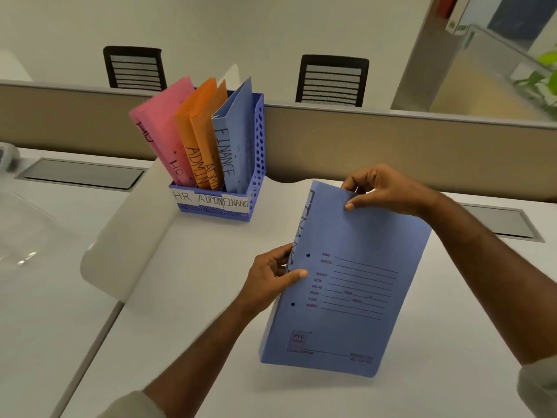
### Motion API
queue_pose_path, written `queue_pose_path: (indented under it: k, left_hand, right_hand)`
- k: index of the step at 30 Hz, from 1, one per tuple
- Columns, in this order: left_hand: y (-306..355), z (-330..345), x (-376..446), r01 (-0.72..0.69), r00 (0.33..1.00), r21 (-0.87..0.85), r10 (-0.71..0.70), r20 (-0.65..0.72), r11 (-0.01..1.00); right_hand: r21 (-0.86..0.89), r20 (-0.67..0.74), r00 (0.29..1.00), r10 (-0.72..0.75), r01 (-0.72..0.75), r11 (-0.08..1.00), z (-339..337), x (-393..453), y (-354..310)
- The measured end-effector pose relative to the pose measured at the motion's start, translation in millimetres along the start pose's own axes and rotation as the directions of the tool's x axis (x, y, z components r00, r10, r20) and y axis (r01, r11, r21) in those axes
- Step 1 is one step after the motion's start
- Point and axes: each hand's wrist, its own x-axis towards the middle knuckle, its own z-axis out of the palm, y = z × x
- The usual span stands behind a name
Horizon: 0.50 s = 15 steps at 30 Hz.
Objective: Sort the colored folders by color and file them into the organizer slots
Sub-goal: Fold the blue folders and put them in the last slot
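Fingers of both hands pinch one blue folder held above the desk near its front edge. Left hand: thumb on the printed cover, fingers curled behind the spine edge at mid-length. Right hand: thumb and fingers closed over the far top edge. Long axis of the folder runs from the person toward the partition side, tilted slightly right; the hand-lettered spine faces left.

Organizer stands toward the desk's back edge, up and to the left of the folder. Its slots, left to right, hold pink folders, orange folders and a filed blue folder. The rightmost slot, labelled for finance, lies nearest the held folder; the left hand is the nearer one. Judged requirement: raise the folder upright, spine forward, and carry it left and away.
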Motion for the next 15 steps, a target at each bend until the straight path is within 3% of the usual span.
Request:
queue_pose_path:
  k: [9,15]
  left_hand:
    - [-10,-35,-25,-0.028,0.999,0.022,0.028,-0.027,0.999]
    - [-21,-56,-41,-0.004,0.999,0.048,0.006,-0.038,0.999]
  right_hand:
    - [0.05,-0.045,0.999,-0.012,0.014,0.999,11,24,-39]
    - [-0.019,-0.04,0.999,-0.006,0.005,1.0,17,43,-65]
